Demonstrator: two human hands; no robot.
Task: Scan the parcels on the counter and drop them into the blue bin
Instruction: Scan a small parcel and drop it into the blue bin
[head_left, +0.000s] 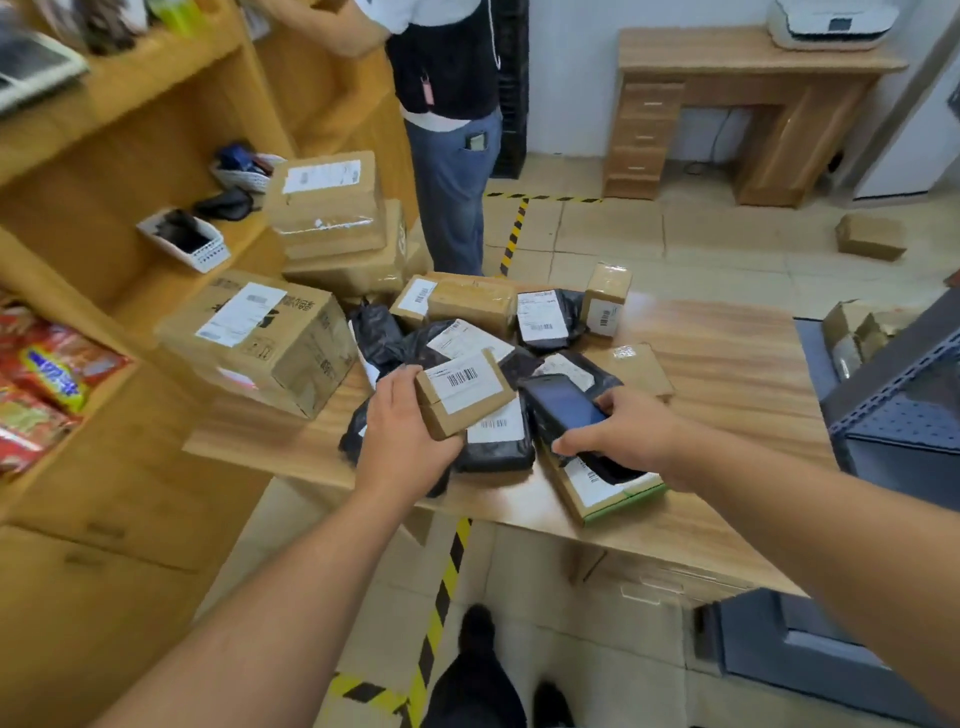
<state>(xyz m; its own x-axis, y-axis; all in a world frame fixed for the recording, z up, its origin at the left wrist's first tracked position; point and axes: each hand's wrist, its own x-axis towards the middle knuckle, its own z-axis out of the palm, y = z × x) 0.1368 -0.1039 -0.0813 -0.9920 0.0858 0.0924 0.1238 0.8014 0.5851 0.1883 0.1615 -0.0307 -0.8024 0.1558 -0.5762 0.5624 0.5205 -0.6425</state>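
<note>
My left hand (402, 434) grips a small brown cardboard parcel (465, 397) with a white barcode label, lifted just above the pile. My right hand (621, 426) holds a dark handheld scanner (563, 405), its screen facing up, right beside that parcel. Below them several parcels lie on the wooden counter (727, 364): black plastic bags (496, 441) with white labels, small brown boxes (470, 301), and a flat green-edged box (602, 491) at the near edge. A blue bin (800, 649) stands on the floor at the lower right, partly cut off by my right arm.
Larger cardboard boxes (270, 332) are stacked at the counter's left end against wooden shelving (130, 171). A person in jeans (452, 197) stands behind the counter. A metal rack (898, 395) is at the right, a wooden desk (727, 114) at the back, a loose box (870, 236) on the floor.
</note>
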